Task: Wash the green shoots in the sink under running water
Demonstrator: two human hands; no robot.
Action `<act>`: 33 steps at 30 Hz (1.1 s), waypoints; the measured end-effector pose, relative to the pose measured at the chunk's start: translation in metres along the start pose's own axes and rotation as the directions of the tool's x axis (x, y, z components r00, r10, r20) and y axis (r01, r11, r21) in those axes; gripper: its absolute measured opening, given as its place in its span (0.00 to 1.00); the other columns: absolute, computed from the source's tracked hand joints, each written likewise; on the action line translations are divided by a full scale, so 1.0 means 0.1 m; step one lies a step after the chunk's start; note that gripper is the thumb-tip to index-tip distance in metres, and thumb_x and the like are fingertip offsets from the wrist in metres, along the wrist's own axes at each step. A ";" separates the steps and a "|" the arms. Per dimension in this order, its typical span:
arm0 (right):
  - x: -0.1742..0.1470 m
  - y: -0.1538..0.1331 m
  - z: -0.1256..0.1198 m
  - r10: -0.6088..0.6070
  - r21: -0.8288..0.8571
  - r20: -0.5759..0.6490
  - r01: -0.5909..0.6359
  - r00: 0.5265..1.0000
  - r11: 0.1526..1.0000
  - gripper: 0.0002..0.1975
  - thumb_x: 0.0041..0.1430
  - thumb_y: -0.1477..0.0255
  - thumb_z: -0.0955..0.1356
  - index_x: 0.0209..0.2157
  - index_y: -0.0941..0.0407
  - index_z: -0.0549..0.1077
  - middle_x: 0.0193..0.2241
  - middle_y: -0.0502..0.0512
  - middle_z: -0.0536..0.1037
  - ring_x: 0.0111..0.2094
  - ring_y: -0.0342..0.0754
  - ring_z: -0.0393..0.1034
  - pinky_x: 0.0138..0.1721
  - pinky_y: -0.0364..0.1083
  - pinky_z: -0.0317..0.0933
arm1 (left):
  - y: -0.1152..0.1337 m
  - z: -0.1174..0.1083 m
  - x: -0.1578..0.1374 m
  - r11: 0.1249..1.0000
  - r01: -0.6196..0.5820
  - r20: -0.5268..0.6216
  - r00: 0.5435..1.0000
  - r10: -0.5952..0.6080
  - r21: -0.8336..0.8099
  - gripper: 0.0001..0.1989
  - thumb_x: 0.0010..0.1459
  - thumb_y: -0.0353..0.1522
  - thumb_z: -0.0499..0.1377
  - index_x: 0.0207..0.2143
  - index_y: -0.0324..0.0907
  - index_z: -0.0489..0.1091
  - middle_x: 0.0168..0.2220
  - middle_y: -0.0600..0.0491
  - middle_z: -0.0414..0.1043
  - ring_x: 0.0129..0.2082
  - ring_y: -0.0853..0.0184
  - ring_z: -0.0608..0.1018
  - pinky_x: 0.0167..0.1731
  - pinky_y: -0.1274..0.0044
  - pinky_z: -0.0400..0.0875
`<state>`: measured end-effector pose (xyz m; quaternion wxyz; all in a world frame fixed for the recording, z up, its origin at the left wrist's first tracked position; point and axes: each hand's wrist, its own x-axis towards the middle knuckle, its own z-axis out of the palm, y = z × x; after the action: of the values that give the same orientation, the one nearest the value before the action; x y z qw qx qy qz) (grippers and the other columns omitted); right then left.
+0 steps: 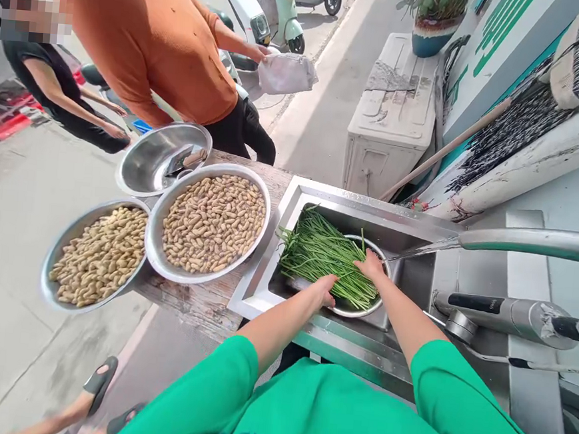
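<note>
Reaching forward into the sink (290, 207), left hand (324, 289) and right hand (370, 266) press flat, fingers together, on the chives (317, 252).

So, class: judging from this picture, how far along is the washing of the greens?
Done: the greens lie in a metal bowl inside the sink. In hand: the left hand and right hand press on them, with the tap above. Running water cannot be made out. Left: the greens are not yet lifted out; the peanuts stand untouched.
</note>
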<state>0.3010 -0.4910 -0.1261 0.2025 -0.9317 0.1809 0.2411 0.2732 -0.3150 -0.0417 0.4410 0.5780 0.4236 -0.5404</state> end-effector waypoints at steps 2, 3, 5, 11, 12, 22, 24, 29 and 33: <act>0.01 0.05 0.06 -0.025 0.016 -0.017 0.025 1.000 1.000 0.31 0.62 0.63 0.68 0.62 0.64 0.65 0.59 0.72 0.72 0.59 0.60 0.69 0.57 0.54 0.63 | 0.02 0.09 0.03 0.997 -0.027 0.062 0.998 0.022 0.076 0.21 0.66 0.38 0.54 0.54 0.32 0.66 0.44 0.36 0.74 0.47 0.56 0.80 0.39 0.72 0.79; -0.02 0.08 0.10 -0.042 0.023 -0.033 0.043 0.999 0.999 0.29 0.63 0.64 0.68 0.62 0.64 0.66 0.59 0.71 0.72 0.59 0.60 0.68 0.58 0.54 0.63 | 0.04 0.10 0.02 0.991 -0.074 0.107 0.992 0.062 0.115 0.18 0.65 0.35 0.55 0.52 0.32 0.69 0.42 0.37 0.76 0.44 0.56 0.81 0.40 0.70 0.79; -0.13 0.13 0.17 -0.074 0.035 -0.075 0.077 0.994 0.996 0.25 0.65 0.66 0.66 0.60 0.62 0.68 0.59 0.69 0.71 0.60 0.59 0.66 0.59 0.54 0.61 | 0.12 0.09 0.01 0.958 -0.232 0.165 0.965 0.205 0.168 0.14 0.64 0.30 0.55 0.49 0.33 0.72 0.44 0.40 0.77 0.45 0.58 0.81 0.48 0.69 0.77; -0.46 0.19 0.34 -0.097 0.050 -0.164 0.107 0.982 0.993 0.22 0.66 0.71 0.63 0.60 0.62 0.69 0.63 0.68 0.66 0.63 0.60 0.61 0.62 0.56 0.57 | 0.52 -0.19 0.32 -0.166 -0.621 0.416 0.283 0.864 0.766 0.23 0.65 0.24 0.48 0.60 0.38 0.70 0.63 0.44 0.68 0.65 0.57 0.66 0.66 0.63 0.59; -0.49 0.19 0.35 -0.096 0.052 -0.168 0.106 0.981 0.993 0.23 0.67 0.71 0.62 0.61 0.63 0.68 0.62 0.68 0.67 0.62 0.60 0.62 0.62 0.56 0.57 | 0.56 -0.24 0.40 -0.300 -0.546 0.490 0.242 0.837 0.782 0.24 0.66 0.24 0.48 0.61 0.38 0.69 0.64 0.45 0.67 0.65 0.55 0.65 0.65 0.61 0.60; -0.48 0.04 0.22 -0.043 0.063 -0.147 0.053 0.988 0.997 0.30 0.68 0.64 0.62 0.68 0.59 0.61 0.60 0.68 0.70 0.60 0.61 0.64 0.59 0.60 0.57 | 0.59 -0.32 0.48 -0.470 -0.268 0.539 0.342 0.769 0.841 0.27 0.70 0.29 0.44 0.68 0.46 0.61 0.52 0.44 0.73 0.55 0.57 0.70 0.56 0.65 0.62; -0.46 -0.02 0.15 -0.064 0.002 -0.087 0.064 0.994 0.998 0.32 0.67 0.63 0.62 0.69 0.57 0.59 0.58 0.68 0.70 0.58 0.62 0.66 0.56 0.60 0.59 | 0.67 -0.24 0.46 -0.487 -0.205 0.527 0.389 0.755 0.849 0.31 0.68 0.27 0.45 0.72 0.52 0.53 0.48 0.44 0.73 0.51 0.56 0.71 0.52 0.64 0.62; -0.45 -0.05 0.02 -0.090 -0.063 -0.053 0.086 0.995 0.994 0.23 0.68 0.68 0.60 0.59 0.54 0.74 0.55 0.64 0.72 0.50 0.57 0.70 0.51 0.54 0.61 | 0.76 -0.11 0.45 -0.469 -0.149 0.482 0.453 0.750 0.870 0.26 0.68 0.29 0.45 0.66 0.43 0.65 0.51 0.39 0.70 0.53 0.52 0.69 0.52 0.61 0.62; -0.29 -0.08 -0.02 -0.069 -0.053 -0.127 0.063 0.990 0.997 0.23 0.69 0.69 0.58 0.54 0.55 0.79 0.51 0.65 0.73 0.49 0.56 0.68 0.50 0.51 0.61 | 0.69 -0.16 0.47 -0.460 -0.160 0.483 0.399 0.779 0.873 0.22 0.68 0.29 0.45 0.55 0.39 0.74 0.56 0.39 0.68 0.55 0.52 0.69 0.53 0.62 0.65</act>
<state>0.2815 -0.4780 -0.1073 0.1754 -0.9555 0.1569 0.1780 0.3470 -0.3161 -0.0842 -0.0177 0.9093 -0.3662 -0.1968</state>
